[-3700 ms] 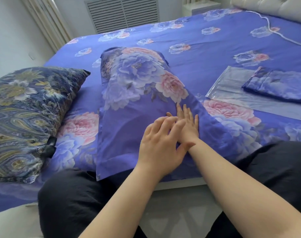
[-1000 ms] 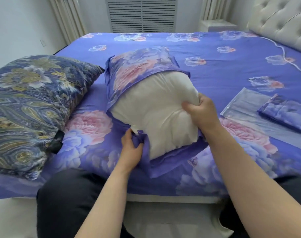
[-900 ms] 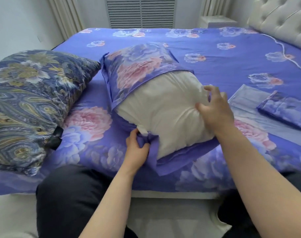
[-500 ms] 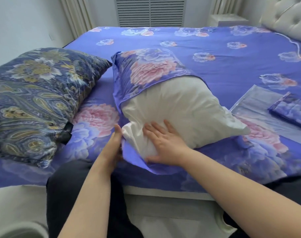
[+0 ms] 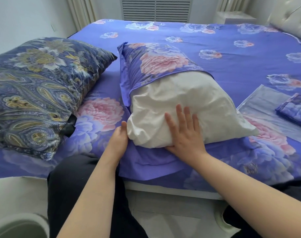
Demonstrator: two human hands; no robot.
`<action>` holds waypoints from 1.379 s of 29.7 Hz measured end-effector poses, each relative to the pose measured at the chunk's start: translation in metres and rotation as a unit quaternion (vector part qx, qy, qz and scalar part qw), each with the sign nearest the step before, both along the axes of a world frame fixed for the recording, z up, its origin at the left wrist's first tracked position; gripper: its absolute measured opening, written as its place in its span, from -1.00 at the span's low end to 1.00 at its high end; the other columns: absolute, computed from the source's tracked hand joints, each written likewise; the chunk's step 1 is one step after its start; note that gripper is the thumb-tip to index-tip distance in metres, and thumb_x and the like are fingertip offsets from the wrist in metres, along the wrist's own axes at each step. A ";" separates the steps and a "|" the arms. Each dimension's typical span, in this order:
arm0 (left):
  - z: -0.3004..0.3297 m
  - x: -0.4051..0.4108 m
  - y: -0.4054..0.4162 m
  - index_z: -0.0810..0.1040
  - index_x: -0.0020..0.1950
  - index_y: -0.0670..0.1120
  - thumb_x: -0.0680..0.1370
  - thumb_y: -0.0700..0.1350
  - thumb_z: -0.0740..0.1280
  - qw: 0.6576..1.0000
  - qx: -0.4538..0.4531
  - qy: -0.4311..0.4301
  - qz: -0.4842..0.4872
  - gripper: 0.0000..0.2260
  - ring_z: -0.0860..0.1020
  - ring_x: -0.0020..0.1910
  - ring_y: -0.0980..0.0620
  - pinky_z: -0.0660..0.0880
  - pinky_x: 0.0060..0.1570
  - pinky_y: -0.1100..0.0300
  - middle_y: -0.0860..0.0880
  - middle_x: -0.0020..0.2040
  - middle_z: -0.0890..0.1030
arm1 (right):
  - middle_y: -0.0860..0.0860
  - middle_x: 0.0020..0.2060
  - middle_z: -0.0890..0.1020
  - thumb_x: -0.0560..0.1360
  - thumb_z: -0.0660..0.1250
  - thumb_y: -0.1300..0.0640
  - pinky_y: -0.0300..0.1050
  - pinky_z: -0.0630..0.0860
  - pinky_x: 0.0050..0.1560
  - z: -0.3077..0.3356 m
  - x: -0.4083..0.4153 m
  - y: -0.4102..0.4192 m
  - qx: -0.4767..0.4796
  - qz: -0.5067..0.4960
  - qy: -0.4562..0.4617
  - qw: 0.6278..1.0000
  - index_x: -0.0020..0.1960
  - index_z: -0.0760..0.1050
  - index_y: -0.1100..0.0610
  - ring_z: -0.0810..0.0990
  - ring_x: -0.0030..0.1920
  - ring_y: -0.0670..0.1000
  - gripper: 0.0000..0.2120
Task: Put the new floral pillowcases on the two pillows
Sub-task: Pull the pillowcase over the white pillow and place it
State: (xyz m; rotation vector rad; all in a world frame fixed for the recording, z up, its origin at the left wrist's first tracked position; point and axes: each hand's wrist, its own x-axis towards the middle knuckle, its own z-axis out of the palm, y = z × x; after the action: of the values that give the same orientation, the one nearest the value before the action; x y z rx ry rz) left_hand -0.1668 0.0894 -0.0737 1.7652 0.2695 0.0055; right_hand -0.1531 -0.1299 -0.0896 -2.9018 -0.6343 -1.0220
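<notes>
Closest to the camera, both arms reach over the bed (image 5: 232, 54) edge. The left hand (image 5: 118, 140) is tucked in at the near left corner of the white pillow (image 5: 189, 103), against the purple fabric; can't honestly tell whether it's pinching the cloth or just resting there, the fingers are hidden. The right hand (image 5: 185, 134) lies flat on the pillow's near end, fingers straight, pressing down and holding nothing.

The pillow is only about half inside the new floral pillowcase (image 5: 156, 62): far end covered, near end bare, with the lower flap of the case spread out under it toward the bed edge.

If it were me: keep squashing that near corner flat with the right hand, and use the left to pull the case's edge up and over it, one corner at a time. Trying both corners at once tends to bunch everything up.

Left of that sits the second pillow (image 5: 34, 86), wearing a dark paisley cover. Off to the right, a folded pillowcase (image 5: 295, 110) lies on a clear plastic bag (image 5: 264, 98).
</notes>
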 end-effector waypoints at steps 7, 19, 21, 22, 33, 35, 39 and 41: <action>-0.004 -0.011 -0.002 0.37 -0.27 -0.03 0.55 0.03 0.30 0.978 0.202 -0.012 0.045 -0.74 0.45 -0.17 -0.06 0.25 -0.21 0.14 0.05 -0.30 0.46 | 0.12 -0.26 0.66 0.42 0.15 -0.21 0.28 0.23 0.29 0.012 0.036 0.000 -0.030 0.014 -0.029 0.999 -0.06 0.59 0.21 0.57 -0.34 0.14 -0.50; 0.009 0.002 -0.033 0.46 0.20 -0.10 0.40 -0.27 0.30 0.774 0.553 -0.292 0.102 -0.64 0.47 0.01 -0.17 0.40 -0.04 -0.04 -0.14 0.11 0.49 | 0.15 0.13 0.61 0.59 0.11 -0.14 -0.06 0.36 0.10 0.106 0.118 -0.033 0.179 0.002 0.355 0.918 0.17 0.56 0.10 0.52 0.17 0.18 -0.60; 0.008 0.022 -0.049 0.55 0.02 -0.14 0.43 -0.20 0.26 0.754 0.538 -0.374 -0.045 -0.80 0.52 0.03 -0.17 0.47 0.02 -0.03 -0.13 0.02 0.56 | 0.15 0.13 0.60 0.59 0.13 -0.13 -0.07 0.37 0.11 0.101 0.124 -0.032 0.193 0.006 0.371 0.908 0.17 0.56 0.10 0.52 0.16 0.17 -0.61; 0.004 0.034 -0.053 0.56 0.00 -0.15 0.47 -0.12 0.21 0.750 0.551 -0.346 -0.117 -0.79 0.54 0.07 -0.19 0.49 0.05 -0.03 -0.14 0.03 0.58 | 0.14 0.13 0.60 0.59 0.13 -0.13 -0.07 0.37 0.11 0.101 0.127 -0.032 0.201 0.003 0.378 0.904 0.18 0.55 0.09 0.52 0.16 0.17 -0.61; -0.013 0.135 -0.055 -0.07 0.55 -0.15 0.57 -0.21 0.07 0.732 0.663 0.020 -0.154 -0.43 0.54 0.18 -0.14 0.47 -0.04 0.02 -0.08 0.56 -0.01 | 0.07 0.19 0.58 0.59 0.08 -0.18 -0.08 0.33 0.16 0.125 0.162 -0.056 0.220 -0.070 0.338 0.912 0.26 0.51 0.01 0.50 0.20 0.13 -0.59; -0.007 0.144 -0.052 0.02 0.53 -0.13 0.55 -0.20 0.11 0.737 0.653 0.066 -0.162 -0.45 0.50 0.23 -0.16 0.47 0.05 -0.04 -0.08 0.54 0.06 | 0.08 0.19 0.58 0.58 0.08 -0.18 -0.07 0.35 0.17 0.125 0.164 -0.056 0.216 -0.079 0.342 0.911 0.26 0.50 0.02 0.50 0.20 0.13 -0.58; 0.003 0.104 -0.079 0.29 0.34 -0.16 0.52 -0.22 0.15 0.740 0.634 0.033 -0.224 -0.63 0.55 0.13 -0.23 0.49 -0.03 -0.05 -0.16 0.30 0.42 | 0.07 0.14 0.60 0.57 0.08 -0.22 -0.03 0.40 0.15 0.129 0.172 -0.052 0.221 -0.087 0.343 0.909 0.23 0.51 0.04 0.53 0.16 0.14 -0.55; 0.010 0.063 -0.114 0.33 0.25 -0.13 0.50 -0.21 0.17 0.783 0.557 -0.026 -0.276 -0.68 0.55 0.08 -0.25 0.44 -0.10 -0.05 -0.15 0.18 0.48 | 0.08 0.14 0.60 0.56 0.07 -0.24 0.01 0.41 0.17 0.130 0.175 -0.044 0.221 -0.074 0.339 0.912 0.23 0.51 0.04 0.53 0.17 0.15 -0.53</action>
State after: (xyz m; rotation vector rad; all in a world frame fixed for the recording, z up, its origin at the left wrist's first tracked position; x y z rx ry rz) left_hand -0.1034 -0.0250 -0.0640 2.9701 -0.4147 -0.2588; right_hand 0.0223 -0.1737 0.0399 -2.6355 -0.1202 -0.0767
